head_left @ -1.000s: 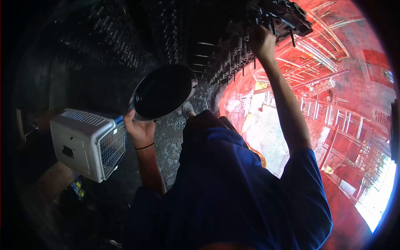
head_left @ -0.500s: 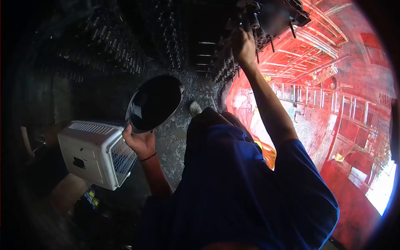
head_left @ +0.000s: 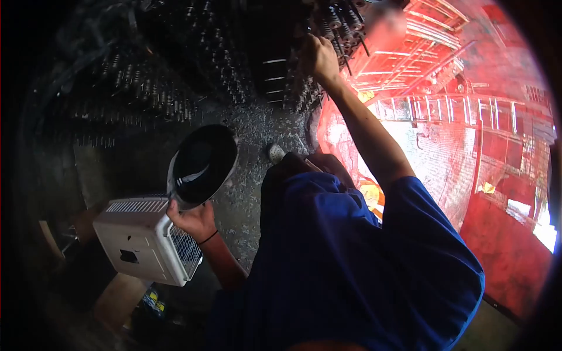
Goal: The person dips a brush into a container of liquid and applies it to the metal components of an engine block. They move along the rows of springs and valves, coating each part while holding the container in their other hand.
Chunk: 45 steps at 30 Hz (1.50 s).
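My left hand [head_left: 194, 220] grips the lower rim of a round, shiny dark bowl [head_left: 205, 164], thumb on the near edge. The bowl is tilted, and its dark inside faces me. My right hand [head_left: 321, 57] is raised at the top, fingers curled beside a rack of hanging metal springs [head_left: 345, 23]. What its fingertips hold, if anything, is hidden in shadow.
A white crate with a wire door [head_left: 137, 248] stands at the lower left. More rows of springs [head_left: 146, 82] hang at the upper left. Red metal frames [head_left: 433, 52] and a red wall [head_left: 497, 263] are at the right. My shoe [head_left: 276, 153] is on the speckled floor [head_left: 243, 193].
The bowl and my left hand sit lower in view, the bowl also further left. My right hand appears further left and slightly higher. The crate and springs have shifted as the view moved.
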Available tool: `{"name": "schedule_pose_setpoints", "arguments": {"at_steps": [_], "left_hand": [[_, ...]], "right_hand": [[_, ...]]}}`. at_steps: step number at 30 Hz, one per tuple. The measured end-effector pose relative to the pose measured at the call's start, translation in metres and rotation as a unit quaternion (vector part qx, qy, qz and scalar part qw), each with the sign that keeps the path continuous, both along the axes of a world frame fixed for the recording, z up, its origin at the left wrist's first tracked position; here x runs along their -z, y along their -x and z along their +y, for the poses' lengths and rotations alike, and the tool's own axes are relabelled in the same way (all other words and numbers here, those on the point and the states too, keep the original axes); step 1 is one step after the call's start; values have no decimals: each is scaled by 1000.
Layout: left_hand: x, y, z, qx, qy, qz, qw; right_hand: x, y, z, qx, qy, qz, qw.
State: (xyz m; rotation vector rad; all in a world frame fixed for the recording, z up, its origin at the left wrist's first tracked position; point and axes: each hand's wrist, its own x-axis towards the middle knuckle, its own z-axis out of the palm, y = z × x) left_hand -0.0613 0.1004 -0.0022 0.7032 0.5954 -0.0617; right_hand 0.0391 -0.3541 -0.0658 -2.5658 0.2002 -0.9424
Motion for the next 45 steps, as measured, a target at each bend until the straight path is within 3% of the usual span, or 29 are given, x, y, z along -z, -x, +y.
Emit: {"name": "schedule_pose_setpoints", "arguments": {"at_steps": [4,6,7,8,9,10,12,13,14,15,16,17,21,23,24,27,28,30,32,34,35,39,42,45], "left_hand": [[-9,-2,-2,11,-4,-19,1000],[-12,-4,-2,-4,-31,-9,999],[-13,0,1,-21,-54,3,998],[-14,3,3,-27,-64,12,997],[-15,2,3,-36,-60,13,997],[-16,2,5,-43,-54,13,998],[-6,5,8,-27,-50,24,998],[13,10,10,-21,-283,-97,954],[28,14,15,-12,-493,-215,843],[25,10,18,-6,-491,-213,845],[15,2,23,-8,-313,-102,944],[9,-4,25,-12,-118,17,993],[1,-11,14,7,-104,-2,995],[-1,-12,16,16,-13,16,1000],[1,-12,17,13,-11,15,1000],[5,-15,20,28,30,0,999],[4,-17,20,42,24,0,999],[5,-22,25,49,20,-5,999],[9,-28,28,79,34,-48,995],[10,-37,30,76,44,-64,994],[10,-39,31,84,46,-75,993],[4,-53,29,68,31,-75,994],[-3,-56,20,82,38,-100,991],[-13,-54,13,53,11,-66,996]], "right_hand": [[12,-21,-4,26,-40,25,999],[26,-35,-33,7,51,55,997],[5,-33,-36,6,83,109,990],[-27,-25,-30,-20,-1,136,991],[-37,-21,-34,-72,-65,56,994],[-38,-26,-41,-67,27,-25,997],[-54,-23,-49,-50,26,119,991],[-53,-25,-54,-79,-8,115,990],[-49,-25,-55,-74,-10,120,990],[-60,-29,-47,-53,-44,162,984],[-63,-30,-44,-32,-78,202,976],[-55,-35,-50,-60,27,150,986],[-65,-42,-38,-27,-32,196,980],[-68,-45,-40,-53,-19,176,983],[-65,-50,-43,-56,-17,176,983],[-44,-64,-68,-125,184,48,974],[-37,-70,-78,-132,190,46,972],[-31,-81,-90,-33,198,145,969],[-55,-83,-73,-62,211,170,961],[-65,-84,-60,-17,107,62,992],[-75,-84,-60,-15,55,131,990],[-90,-73,-55,-38,154,154,975],[-100,-60,-53,-120,171,103,972],[-89,-51,-49,-103,71,104,987]]}}
